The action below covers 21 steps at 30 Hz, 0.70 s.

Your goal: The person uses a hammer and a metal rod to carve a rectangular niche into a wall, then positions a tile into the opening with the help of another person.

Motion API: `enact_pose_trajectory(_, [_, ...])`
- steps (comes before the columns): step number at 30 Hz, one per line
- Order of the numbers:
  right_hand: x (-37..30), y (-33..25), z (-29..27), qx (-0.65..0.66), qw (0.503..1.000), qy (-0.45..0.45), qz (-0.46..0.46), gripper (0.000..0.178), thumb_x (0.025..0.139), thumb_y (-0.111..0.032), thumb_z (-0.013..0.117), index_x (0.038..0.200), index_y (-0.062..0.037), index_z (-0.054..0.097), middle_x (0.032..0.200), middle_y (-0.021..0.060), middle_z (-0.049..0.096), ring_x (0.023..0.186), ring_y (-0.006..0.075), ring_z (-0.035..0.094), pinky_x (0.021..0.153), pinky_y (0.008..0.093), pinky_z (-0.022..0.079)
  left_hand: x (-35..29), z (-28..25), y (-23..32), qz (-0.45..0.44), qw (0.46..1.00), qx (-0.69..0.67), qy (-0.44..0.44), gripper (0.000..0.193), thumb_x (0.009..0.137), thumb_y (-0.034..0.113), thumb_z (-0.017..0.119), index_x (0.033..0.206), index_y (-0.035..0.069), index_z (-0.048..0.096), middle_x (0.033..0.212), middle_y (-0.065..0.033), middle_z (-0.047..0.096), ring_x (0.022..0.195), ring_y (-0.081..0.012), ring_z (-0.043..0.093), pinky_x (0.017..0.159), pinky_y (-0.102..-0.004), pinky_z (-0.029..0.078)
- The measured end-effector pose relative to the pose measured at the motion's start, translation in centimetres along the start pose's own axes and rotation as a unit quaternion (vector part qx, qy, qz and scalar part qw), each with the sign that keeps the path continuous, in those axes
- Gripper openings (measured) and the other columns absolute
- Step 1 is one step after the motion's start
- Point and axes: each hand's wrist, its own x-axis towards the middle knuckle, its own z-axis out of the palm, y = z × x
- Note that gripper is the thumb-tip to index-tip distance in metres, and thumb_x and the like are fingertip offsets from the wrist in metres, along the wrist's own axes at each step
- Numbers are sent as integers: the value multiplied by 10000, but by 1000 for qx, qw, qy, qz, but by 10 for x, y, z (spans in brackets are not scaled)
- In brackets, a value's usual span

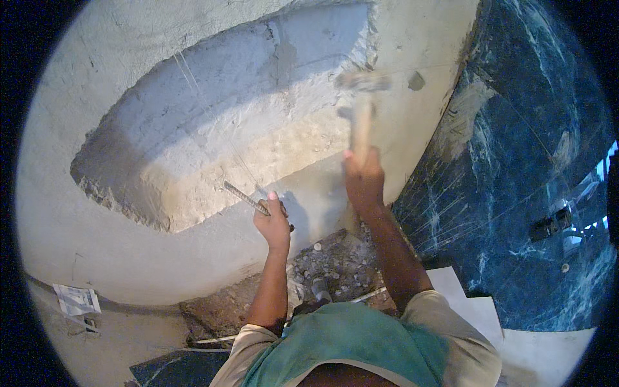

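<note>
My left hand (273, 222) is closed round a ribbed metal rod chisel (240, 192), whose tip points up and left at the lower edge of a long recess (219, 129) cut into the pale plastered wall (309, 193). To the right, my right hand (364, 184) grips the wooden handle of a hammer (362, 126). The hammer is raised well above the chisel and apart from it, and motion blurs its head. Rough, chipped edges run round the recess, and a shadow falls across its inside.
A dark blue-green marbled panel (516, 161) covers the right side. Rubble (335, 261) lies on the floor below the wall. White sheets (451, 287) are beside my right arm, a dark slab (184, 367) at lower left, and a printed paper (76, 300) at far left.
</note>
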Motion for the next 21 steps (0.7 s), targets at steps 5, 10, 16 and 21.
enact_pose_trajectory(5, [-9, 89, 46, -156, 983, 30, -96, 387, 851, -356, 546, 866, 20, 453, 640, 192, 544, 588, 359, 565, 554, 428, 470, -5, 17, 1, -7, 999, -43, -24, 398, 893, 281, 547, 575, 102, 388, 510, 4, 436, 434, -85, 406, 410, -246, 329])
enact_pose_trajectory(10, [3, 16, 3, 98, 978, -141, 117, 336, 841, -313, 561, 862, 8, 464, 619, 198, 546, 518, 390, 547, 481, 423, 458, 5, 11, -5, 11, 1000, -22, -17, 382, 893, 268, 548, 586, 115, 380, 502, 12, 421, 424, -73, 391, 396, -236, 321])
enact_pose_trajectory(16, [16, 33, 4, -76, 995, 55, -20, 384, 846, -349, 552, 870, 22, 454, 677, 236, 564, 615, 390, 577, 561, 453, 463, 0, 10, -10, -17, 998, -64, -16, 392, 894, 259, 545, 572, 119, 371, 501, 11, 423, 420, -70, 387, 395, -233, 322])
enact_pose_trajectory(21, [-12, 80, 2, -99, 976, -165, 105, 424, 842, -351, 546, 985, 27, 417, 759, 289, 582, 714, 463, 577, 620, 520, 451, 2, 2, -1, -14, 999, 1, -42, 375, 889, 243, 556, 573, 101, 412, 498, 8, 436, 428, -73, 402, 407, -241, 329])
